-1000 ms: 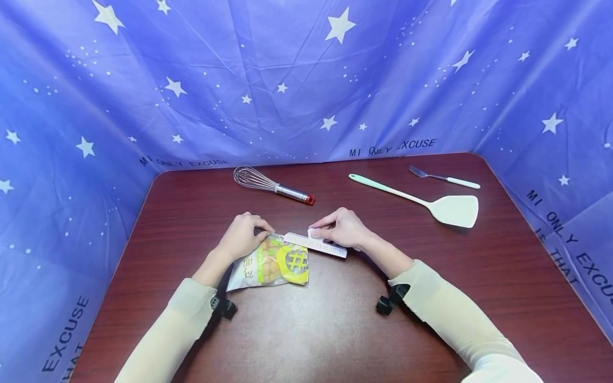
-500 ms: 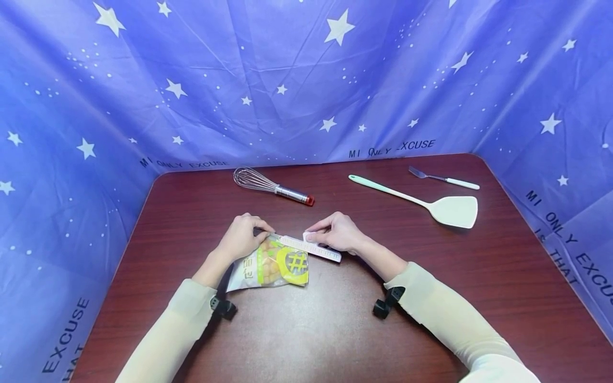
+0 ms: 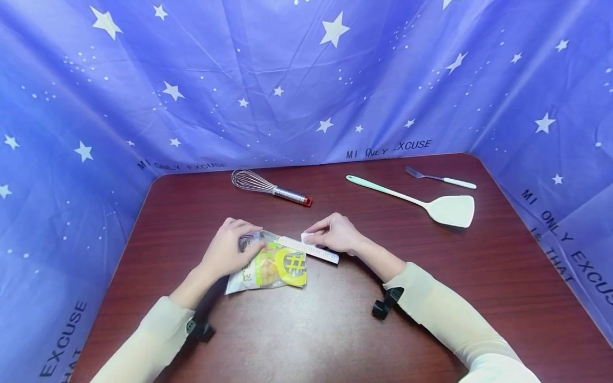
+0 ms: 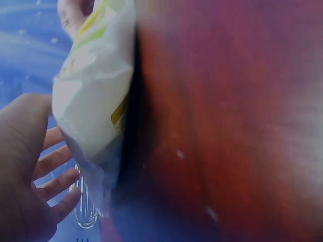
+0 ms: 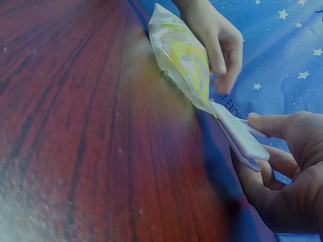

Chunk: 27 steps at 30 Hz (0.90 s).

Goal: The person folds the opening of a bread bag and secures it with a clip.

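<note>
A clear and white food bag (image 3: 270, 268) with yellow-green print and round yellowish contents lies on the table. Across its upper right edge sits a long white bag clip (image 3: 313, 251). My right hand (image 3: 339, 234) pinches the clip's grip between thumb and fingers. In the right wrist view the two bars of the clip (image 5: 241, 132) stand slightly apart at the near end, the bag's edge at the far end. My left hand (image 3: 224, 251) is at the bag's upper left, thumb and fingers apart. In the left wrist view its fingers (image 4: 56, 162) are spread beside the bag (image 4: 96, 96), holding nothing.
A wire whisk (image 3: 270, 186) with a red end lies behind the hands. Farther right are a pale turner (image 3: 450, 211) with a green handle and a small spreader-like utensil (image 3: 440, 177) with a white handle. A blue star-printed curtain (image 3: 306, 80) encloses the table.
My right hand has slid the clip a little left along the bag's edge. My left hand has let go of the bag's upper edge, moved left and opened.
</note>
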Motion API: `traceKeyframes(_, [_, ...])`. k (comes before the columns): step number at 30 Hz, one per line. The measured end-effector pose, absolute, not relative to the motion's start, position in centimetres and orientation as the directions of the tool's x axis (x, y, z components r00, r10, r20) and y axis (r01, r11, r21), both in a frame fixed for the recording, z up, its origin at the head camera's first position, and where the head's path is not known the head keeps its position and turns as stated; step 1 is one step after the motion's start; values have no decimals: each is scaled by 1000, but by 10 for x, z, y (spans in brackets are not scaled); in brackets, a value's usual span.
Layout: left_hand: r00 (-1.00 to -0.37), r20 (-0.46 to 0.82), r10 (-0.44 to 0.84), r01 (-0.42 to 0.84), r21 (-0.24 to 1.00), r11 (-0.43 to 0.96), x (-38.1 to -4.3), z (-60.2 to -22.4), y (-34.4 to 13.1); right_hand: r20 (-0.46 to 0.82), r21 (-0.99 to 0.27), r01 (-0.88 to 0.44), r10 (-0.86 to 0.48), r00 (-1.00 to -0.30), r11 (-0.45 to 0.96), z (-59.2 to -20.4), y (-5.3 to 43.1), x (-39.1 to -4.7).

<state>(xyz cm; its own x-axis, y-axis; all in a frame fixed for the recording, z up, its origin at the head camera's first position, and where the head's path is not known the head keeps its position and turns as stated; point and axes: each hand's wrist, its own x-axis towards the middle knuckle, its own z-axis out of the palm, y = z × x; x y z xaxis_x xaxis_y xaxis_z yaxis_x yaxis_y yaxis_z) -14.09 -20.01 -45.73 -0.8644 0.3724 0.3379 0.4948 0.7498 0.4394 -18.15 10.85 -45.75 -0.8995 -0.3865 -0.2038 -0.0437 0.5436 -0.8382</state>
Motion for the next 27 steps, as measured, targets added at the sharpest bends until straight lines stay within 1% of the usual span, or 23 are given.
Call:
traceKeyframes(4, [-845, 330, 421, 526, 367, 767, -123, -455, -203, -204, -838, -42, -384, -900, 545, -455, 109, -181])
traceKeyframes(9, [-865, 256, 431, 497, 319, 807, -109, -456, -204, -218, -847, -24, -388, -895, 532, -458, 108, -181])
traceKeyframes(13, [-881, 226, 416, 470, 310, 827, -108, -455, -204, -241, -829, -25, -397, -885, 559, -459, 108, -182])
traceKeyframes(18, [-886, 215, 410, 460, 303, 834, -109, -454, -204, -277, -815, -13, -409, -869, 580, -456, 109, -182])
traceKeyframes(23, [-884, 219, 413, 464, 303, 833, -110, -453, -204, -286, -830, 13, -406, -868, 557, -457, 108, -182])
traceKeyframes(27, [-881, 223, 417, 470, 305, 828, -110, -453, -204, -305, -854, 65, -395, -866, 517, -457, 107, -181])
